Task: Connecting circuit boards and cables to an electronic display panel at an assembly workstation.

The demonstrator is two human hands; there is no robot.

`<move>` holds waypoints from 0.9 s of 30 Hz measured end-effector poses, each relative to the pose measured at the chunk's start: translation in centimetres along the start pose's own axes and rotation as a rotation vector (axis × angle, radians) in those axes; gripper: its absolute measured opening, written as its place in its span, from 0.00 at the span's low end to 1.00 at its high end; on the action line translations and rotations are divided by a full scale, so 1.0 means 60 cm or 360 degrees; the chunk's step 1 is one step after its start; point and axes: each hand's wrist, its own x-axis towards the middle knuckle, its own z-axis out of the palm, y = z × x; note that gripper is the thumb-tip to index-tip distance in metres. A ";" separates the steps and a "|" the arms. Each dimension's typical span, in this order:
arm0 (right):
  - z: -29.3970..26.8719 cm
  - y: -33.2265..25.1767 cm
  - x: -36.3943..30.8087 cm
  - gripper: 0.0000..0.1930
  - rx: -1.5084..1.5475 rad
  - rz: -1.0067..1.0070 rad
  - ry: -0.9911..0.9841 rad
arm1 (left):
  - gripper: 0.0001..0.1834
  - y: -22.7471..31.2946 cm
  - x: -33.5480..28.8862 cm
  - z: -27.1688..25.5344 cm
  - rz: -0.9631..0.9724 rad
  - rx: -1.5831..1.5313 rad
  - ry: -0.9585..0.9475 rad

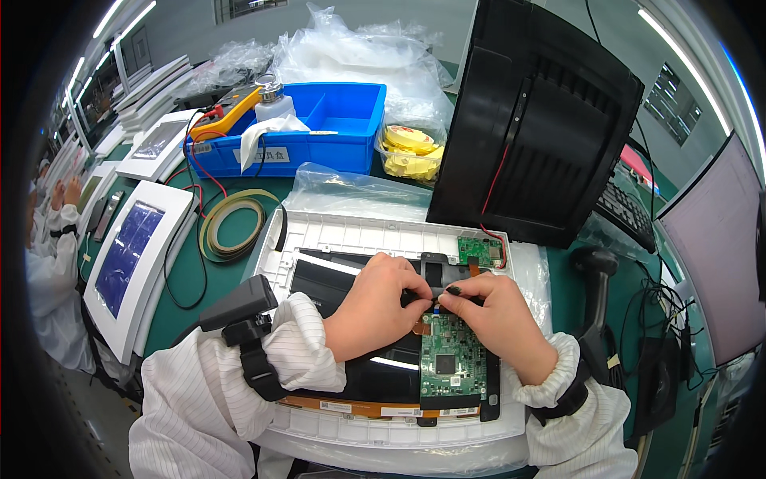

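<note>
A white plastic housing (343,431) lies in front of me, with a black glossy panel (383,375) and a green circuit board (455,363) in it. At the upper edge of that board my two hands nearly meet. The fingers of my left hand (375,307) are closed and bent down; whatever is between their tips is hidden. Between thumb and forefinger, my right hand (503,323) pinches a small black piece (454,290), its exact kind unclear. Just beyond my right fingers, a smaller green board (474,251) with a red wire sits in the housing's far corner.
A tall black casing (542,128) stands behind the housing. Farther left are a blue divided bin (343,108), a tape roll (227,231) and a white-framed panel (132,255). A handheld scanner (594,291), cables and a monitor (714,247) flank the right. Another person's hands (68,191) show far left.
</note>
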 end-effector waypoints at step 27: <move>-0.002 0.003 0.003 0.09 0.0087 0.0095 -0.0073 | 0.13 0.005 0.006 -0.003 0.0060 0.0521 0.0205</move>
